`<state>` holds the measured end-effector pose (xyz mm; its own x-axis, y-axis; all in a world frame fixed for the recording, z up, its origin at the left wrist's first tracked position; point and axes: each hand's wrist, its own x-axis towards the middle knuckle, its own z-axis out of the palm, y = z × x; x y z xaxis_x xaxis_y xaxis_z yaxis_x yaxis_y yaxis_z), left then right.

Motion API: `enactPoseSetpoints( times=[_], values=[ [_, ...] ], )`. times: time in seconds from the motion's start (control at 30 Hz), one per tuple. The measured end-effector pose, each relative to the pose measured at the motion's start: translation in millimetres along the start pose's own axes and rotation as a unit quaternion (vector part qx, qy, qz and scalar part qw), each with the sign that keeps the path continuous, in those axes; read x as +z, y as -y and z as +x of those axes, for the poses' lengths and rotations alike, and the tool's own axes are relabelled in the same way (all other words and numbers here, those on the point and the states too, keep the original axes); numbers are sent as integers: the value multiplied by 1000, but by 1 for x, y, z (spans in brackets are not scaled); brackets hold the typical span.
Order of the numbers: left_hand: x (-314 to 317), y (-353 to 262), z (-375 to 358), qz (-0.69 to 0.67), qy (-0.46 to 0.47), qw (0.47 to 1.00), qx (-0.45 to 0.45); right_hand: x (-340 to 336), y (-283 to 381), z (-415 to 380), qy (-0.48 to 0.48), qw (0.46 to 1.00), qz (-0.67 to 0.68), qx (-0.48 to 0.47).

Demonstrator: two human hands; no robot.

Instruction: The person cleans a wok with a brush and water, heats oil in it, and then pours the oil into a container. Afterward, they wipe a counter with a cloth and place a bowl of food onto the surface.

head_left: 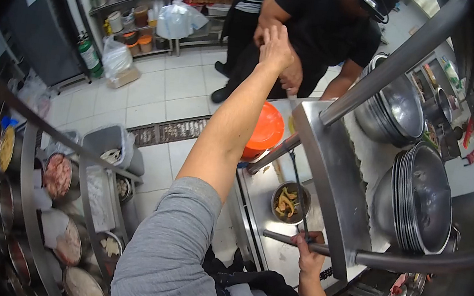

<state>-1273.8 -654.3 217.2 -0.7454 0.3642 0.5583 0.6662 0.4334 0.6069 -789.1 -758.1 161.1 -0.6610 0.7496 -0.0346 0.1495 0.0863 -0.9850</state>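
My left arm, in a grey sleeve, reaches far forward. At its end my left hand (277,50) has its fingers apart and holds nothing; it overlaps a co-worker's arms in this view. Lower right, my right hand (309,254) is closed around a thin dark rod (296,181), right by a metal rail (279,237). The rod slants up across the edge of a metal bowl (276,211) with cooked strips of food (286,203) in it. Beyond the bowl, an orange round lid or plate (266,129) is partly hidden by my left forearm.
A steel shelf (327,176) on thick tube posts stands at right, bearing stacked metal bowls (424,198). A person in black (326,35) stands ahead, another person behind. Food pots (58,177) line a rack at left. A grey bin (103,138) stands on the tiled floor.
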Motion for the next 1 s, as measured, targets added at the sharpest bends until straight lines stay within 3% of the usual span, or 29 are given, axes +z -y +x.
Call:
enactPoseSetpoints(
  times=[0.07,0.1,0.17,0.2,0.23,0.27,0.3,0.37,0.43,0.5,0.57,0.6,0.67,0.73,0.77,0.83,0.87,0.93,1.0],
  values=[
    [5,-10,13,34,-12,999,3,-1,0,1,-1,999,-41,-7],
    [14,-10,24,69,-50,995,53,-4,-2,1,10,997,-80,-10],
    [7,-27,38,102,-84,972,197,3,3,1,-8,999,-31,-29],
    [7,-33,51,-6,7,979,202,6,3,1,-15,999,-10,-30],
    [7,-40,63,-112,98,968,203,7,3,0,-20,999,10,-30],
    [-1,-55,69,-108,88,981,137,7,3,-1,-22,999,10,-32],
    [-5,-64,76,-109,86,981,138,7,4,-1,-24,1000,-5,-19],
    [-16,-80,91,-133,82,986,53,7,8,0,-27,999,-22,-10],
    [-16,-85,95,-100,134,985,31,10,11,-1,-34,999,-3,12],
    [8,-80,93,5,-119,992,50,9,7,-1,-34,999,10,4],
    [21,-45,91,109,-24,985,135,9,4,-2,-40,999,26,-8],
    [24,-28,86,108,-24,985,133,10,7,-2,-41,999,24,-7],
    [23,3,74,183,235,954,44,13,14,0,-42,999,6,6],
    [23,11,65,248,476,843,-38,11,8,0,-45,999,9,-1],
    [15,2,61,248,478,842,-33,10,5,-2,-46,999,8,-6],
    [-3,-12,58,122,330,936,-13,7,5,-1,-37,999,0,-1],
    [3,-10,65,98,276,954,61,7,5,0,-23,1000,-9,2],
    [-2,-12,64,-9,144,986,77,9,7,0,-35,999,1,8],
    [-13,-6,50,-148,-10,984,93,9,9,-1,-52,999,-6,11]
  ],
)
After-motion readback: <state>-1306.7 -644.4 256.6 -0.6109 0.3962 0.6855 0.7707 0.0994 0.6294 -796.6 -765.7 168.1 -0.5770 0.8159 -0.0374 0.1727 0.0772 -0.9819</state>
